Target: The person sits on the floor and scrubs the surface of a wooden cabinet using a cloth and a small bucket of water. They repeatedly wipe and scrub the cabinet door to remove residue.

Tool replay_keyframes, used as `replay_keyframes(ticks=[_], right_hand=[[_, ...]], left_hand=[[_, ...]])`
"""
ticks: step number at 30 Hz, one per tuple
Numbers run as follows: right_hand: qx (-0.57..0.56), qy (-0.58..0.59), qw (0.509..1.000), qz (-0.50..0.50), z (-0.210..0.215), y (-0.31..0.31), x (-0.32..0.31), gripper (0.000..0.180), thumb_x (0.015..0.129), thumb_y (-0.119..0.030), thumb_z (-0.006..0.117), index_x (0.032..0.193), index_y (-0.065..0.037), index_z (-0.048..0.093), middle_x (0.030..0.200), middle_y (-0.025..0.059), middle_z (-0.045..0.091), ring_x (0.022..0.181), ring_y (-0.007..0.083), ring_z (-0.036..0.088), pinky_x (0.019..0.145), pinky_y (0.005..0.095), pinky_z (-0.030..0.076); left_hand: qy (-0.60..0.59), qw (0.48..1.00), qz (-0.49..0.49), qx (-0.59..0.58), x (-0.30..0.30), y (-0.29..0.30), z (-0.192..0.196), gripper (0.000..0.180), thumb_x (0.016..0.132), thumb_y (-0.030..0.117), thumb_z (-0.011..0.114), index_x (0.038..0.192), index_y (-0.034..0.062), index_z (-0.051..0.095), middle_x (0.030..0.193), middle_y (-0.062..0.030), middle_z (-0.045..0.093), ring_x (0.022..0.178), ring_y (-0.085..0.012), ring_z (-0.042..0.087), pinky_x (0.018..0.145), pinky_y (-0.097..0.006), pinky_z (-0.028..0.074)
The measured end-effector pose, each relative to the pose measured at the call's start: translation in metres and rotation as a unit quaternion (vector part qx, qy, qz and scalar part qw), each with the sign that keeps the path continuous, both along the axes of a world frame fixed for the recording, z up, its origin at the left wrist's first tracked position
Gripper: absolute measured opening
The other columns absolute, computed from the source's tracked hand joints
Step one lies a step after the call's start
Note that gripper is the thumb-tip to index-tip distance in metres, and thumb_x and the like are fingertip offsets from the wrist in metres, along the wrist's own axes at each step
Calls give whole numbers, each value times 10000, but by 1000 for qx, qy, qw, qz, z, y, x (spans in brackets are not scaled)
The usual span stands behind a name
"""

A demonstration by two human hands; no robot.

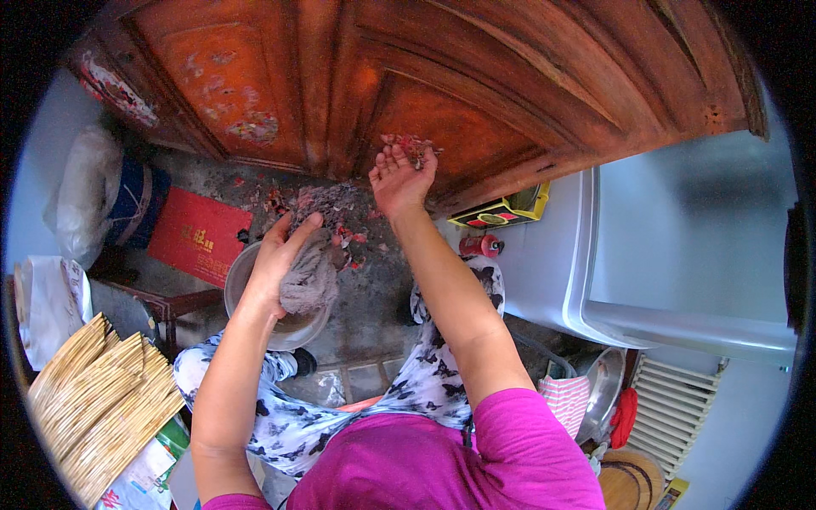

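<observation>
A bunched grey cloth [310,276] hangs from my left hand [276,259], whose fingers and thumb close round its upper part. Below it is a round basin [240,276], partly hidden by the cloth and forearm. My right hand [401,180] is raised to a carved panel of the brown wooden cabinet [340,85], palm showing and fingers loosely stretched. Reddish paper scraps [412,149] show at its fingertips; whether they stick to the panel or touch the hand is unclear. Whitish paper remnants [255,127] cling to the left panel.
Torn red and grey scraps [344,238] litter the floor below the cabinet. At left are a red box [200,234], a blue bucket [140,195] and bundled straw stalks [106,391]. A pale appliance [544,255], a yellow-black box [510,208] and a red can [482,246] stand at right.
</observation>
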State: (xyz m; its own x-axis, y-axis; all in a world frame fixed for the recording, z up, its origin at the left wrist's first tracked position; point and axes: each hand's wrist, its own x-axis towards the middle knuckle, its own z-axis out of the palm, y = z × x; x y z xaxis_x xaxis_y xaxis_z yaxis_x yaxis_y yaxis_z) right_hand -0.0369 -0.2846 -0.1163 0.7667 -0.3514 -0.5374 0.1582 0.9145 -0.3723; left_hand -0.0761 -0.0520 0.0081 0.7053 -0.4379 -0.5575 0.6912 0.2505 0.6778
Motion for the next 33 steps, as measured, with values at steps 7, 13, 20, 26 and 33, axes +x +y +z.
replay_keyframes(ticks=[7, 13, 20, 26, 33], right_hand=[[-75, 40, 995, 54, -1, -18, -6, 517, 823, -612, 564, 952, -115, 632, 1011, 5, 637, 908, 175, 577, 781, 326, 432], [-142, 62, 975, 157, 6, -50, -21, 338, 910, -436, 558, 999, -124, 654, 1038, -10, 649, 878, 159, 594, 773, 324, 448], [-146, 91, 971, 168, -14, -43, -20, 323, 922, -423, 544, 1019, -134, 653, 1093, 2, 660, 942, 172, 602, 812, 334, 447], [-75, 14, 990, 120, 1, -45, -22, 423, 857, -509, 570, 1005, -125, 670, 1098, 1, 662, 988, 180, 599, 862, 338, 431], [-181, 28, 976, 121, -10, -41, -20, 410, 883, -511, 576, 1052, -153, 683, 1046, -35, 675, 986, 147, 588, 844, 320, 413]], left_hand=[[-2, 1000, 3, -5, -2, -3, 5, 274, 969, 238, 661, 1146, 43, 585, 900, -86, 691, 739, -173, 685, 636, -312, 572], [2, 1000, -22, 6, 0, -5, 0, 363, 952, 255, 682, 1224, 40, 575, 1045, -96, 703, 868, -199, 702, 742, -329, 572], [-22, 1000, -11, 14, 0, -9, -18, 310, 964, 249, 666, 1168, 34, 574, 907, -94, 698, 740, -184, 694, 628, -319, 579], [2, 1000, -27, -2, -4, -17, 1, 306, 958, 245, 676, 1152, 32, 572, 900, -102, 700, 736, -198, 703, 614, -352, 595], [-2, 1000, -22, -4, -4, -19, -4, 311, 961, 245, 674, 1159, 24, 583, 907, -103, 705, 762, -200, 708, 636, -345, 595]])
